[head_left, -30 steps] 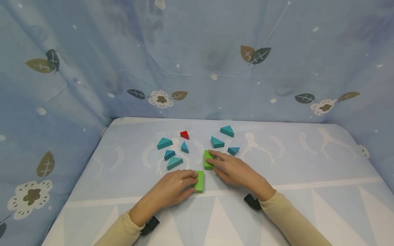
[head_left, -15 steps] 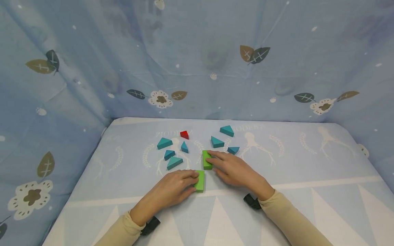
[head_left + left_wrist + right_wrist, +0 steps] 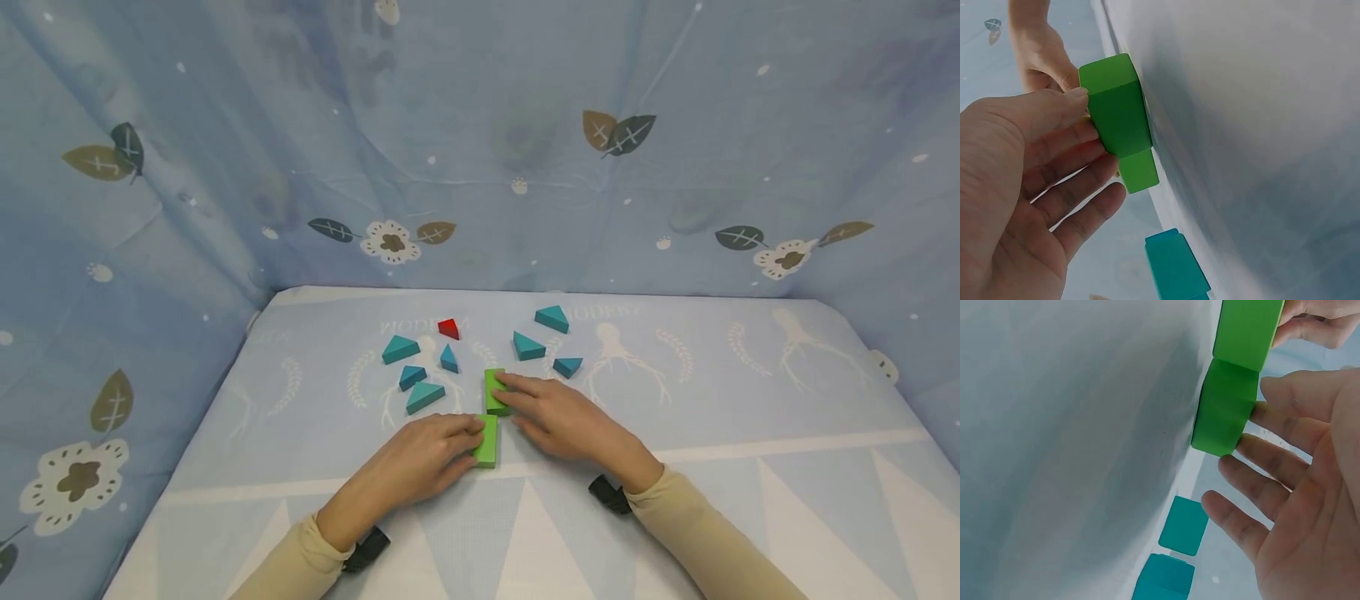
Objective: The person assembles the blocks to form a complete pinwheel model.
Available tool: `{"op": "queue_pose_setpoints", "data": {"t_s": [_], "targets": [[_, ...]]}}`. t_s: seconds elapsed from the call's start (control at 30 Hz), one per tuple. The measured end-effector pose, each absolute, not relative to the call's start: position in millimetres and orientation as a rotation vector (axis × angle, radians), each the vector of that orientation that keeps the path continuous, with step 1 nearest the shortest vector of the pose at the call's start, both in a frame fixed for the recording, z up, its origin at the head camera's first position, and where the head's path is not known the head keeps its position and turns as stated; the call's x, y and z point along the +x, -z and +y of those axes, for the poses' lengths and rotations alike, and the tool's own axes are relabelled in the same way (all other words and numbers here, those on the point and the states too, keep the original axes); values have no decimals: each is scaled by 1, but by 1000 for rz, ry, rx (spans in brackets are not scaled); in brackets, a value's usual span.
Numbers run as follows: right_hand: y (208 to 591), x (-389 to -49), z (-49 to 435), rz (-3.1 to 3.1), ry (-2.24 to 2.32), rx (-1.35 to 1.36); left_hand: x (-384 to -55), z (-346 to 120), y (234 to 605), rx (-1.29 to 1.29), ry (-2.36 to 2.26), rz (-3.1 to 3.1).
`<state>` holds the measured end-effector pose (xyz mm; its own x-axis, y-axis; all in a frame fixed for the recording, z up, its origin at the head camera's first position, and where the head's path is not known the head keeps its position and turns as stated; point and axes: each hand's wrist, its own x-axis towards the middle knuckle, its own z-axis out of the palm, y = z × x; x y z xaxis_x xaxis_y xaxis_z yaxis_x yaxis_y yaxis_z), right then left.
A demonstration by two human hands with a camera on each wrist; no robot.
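Two green rectangular blocks lie on the cloth. The fingertips of my left hand (image 3: 431,454) rest on the nearer green block (image 3: 487,450), and its thumb touches an edge of it in the left wrist view. Farther back, my right hand (image 3: 570,417) reaches its fingers, fairly straight, onto the other green block (image 3: 491,390). That hand's thumb stands apart from the others, close to the block in the right wrist view. Seen from the head, the far block's near end lies right at the far end of the near block, shifted slightly left.
Behind the hands lie several teal triangular blocks (image 3: 425,397), some left and some right of the green ones, plus a small red triangular block (image 3: 448,328). A patterned curtain (image 3: 480,167) rises behind the cloth-covered table (image 3: 300,433).
My right hand has slid the far green block to the left, until its near end lines up closely with the near block. The left hand and its block have barely moved.
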<state>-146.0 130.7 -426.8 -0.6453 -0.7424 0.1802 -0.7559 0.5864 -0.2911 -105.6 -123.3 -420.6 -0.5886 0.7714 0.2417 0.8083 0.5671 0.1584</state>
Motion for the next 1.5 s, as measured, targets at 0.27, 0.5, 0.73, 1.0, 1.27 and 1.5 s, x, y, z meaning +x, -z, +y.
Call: {"op": "queue_pose_setpoints", "data": {"t_s": [0.27, 0.5, 0.73, 1.0, 1.27, 1.5], "targets": [[429, -147, 135, -2778, -569, 1285, -105, -122, 420, -1359, 364, -2670], [430, -146, 132, -2772, -541, 1300, -104, -122, 419, -1352, 340, -2670], [431, -144, 129, -2766, -532, 1319, -105, -122, 420, -1343, 337, -2673], [429, -140, 126, -2770, -524, 1326, -104, -122, 420, -1338, 352, -2671], [430, -140, 126, -2781, -514, 1317, -103, -121, 421, -1330, 362, -2672], [430, -140, 127, -2794, -522, 1308, -103, -119, 421, -1322, 351, -2659]]}}
